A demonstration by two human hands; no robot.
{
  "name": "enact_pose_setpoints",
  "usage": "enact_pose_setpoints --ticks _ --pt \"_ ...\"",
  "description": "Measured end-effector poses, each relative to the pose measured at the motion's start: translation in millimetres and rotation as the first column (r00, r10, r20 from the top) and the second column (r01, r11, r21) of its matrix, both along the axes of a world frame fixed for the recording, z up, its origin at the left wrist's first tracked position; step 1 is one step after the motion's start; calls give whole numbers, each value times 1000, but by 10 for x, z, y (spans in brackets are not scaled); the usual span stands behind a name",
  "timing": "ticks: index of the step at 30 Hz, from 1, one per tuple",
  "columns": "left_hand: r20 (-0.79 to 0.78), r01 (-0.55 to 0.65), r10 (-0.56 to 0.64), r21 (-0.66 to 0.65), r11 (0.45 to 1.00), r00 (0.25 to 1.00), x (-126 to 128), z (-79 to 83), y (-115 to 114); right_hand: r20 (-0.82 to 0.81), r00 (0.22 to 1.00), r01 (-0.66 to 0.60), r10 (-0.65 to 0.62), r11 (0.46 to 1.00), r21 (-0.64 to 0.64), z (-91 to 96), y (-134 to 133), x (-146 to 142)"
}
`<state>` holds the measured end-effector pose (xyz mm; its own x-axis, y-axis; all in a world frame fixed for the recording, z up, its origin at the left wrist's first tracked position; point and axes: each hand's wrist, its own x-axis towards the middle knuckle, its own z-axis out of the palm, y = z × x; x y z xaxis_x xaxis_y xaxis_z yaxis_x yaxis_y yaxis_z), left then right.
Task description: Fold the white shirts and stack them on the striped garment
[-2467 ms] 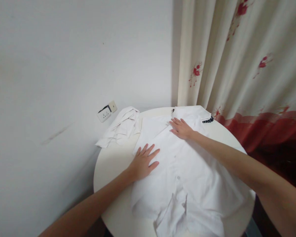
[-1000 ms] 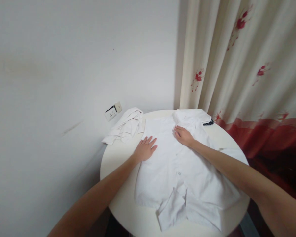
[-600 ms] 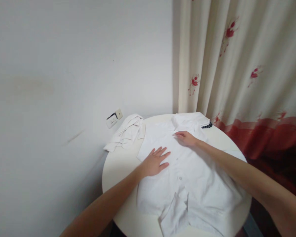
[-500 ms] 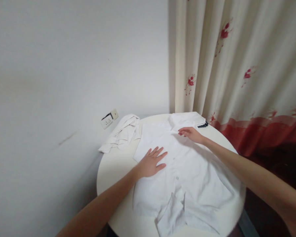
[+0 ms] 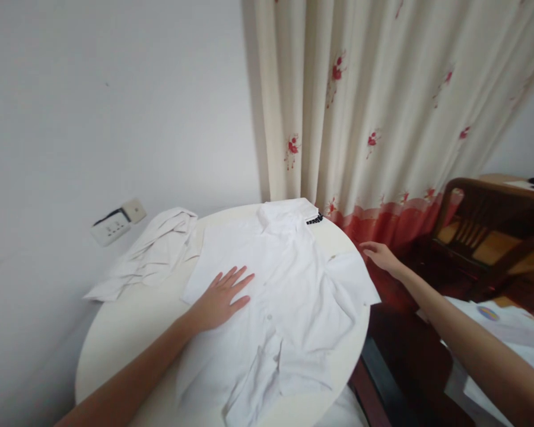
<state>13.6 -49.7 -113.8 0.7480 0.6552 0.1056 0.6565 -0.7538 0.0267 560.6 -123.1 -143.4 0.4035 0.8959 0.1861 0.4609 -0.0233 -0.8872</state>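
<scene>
A white short-sleeved shirt [image 5: 289,296] lies spread flat on a round white table [image 5: 129,320], collar toward the wall. My left hand [image 5: 220,296] rests palm down on the shirt's left side, fingers spread. My right hand [image 5: 382,257] hovers off the table's right edge, just beyond the shirt's right sleeve [image 5: 353,279], fingers loosely stretched and holding nothing. A second crumpled white garment [image 5: 153,252] lies at the table's far left, partly hanging over the edge.
A white wall with a socket plate [image 5: 113,222] stands behind the table. A cream curtain [image 5: 382,118] with red flowers hangs at the back right. A dark wooden chair [image 5: 485,237] stands to the right, and white fabric [image 5: 507,332] lies at the lower right.
My right hand has left the shirt's collar area and swung right, past the table's edge. The view has turned right, bringing the chair into sight. My left hand stays flat on the shirt.
</scene>
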Motion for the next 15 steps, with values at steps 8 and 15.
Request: enact_pose_setpoints --ticks 8,15 --pt "-27 -4 4 33 999 1000 -10 -26 51 -447 876 -222 179 974 -45 -414 -138 -1" --pt "-3 4 -4 51 999 1000 -18 -46 76 -493 810 -384 318 923 -36 -361 -384 49"
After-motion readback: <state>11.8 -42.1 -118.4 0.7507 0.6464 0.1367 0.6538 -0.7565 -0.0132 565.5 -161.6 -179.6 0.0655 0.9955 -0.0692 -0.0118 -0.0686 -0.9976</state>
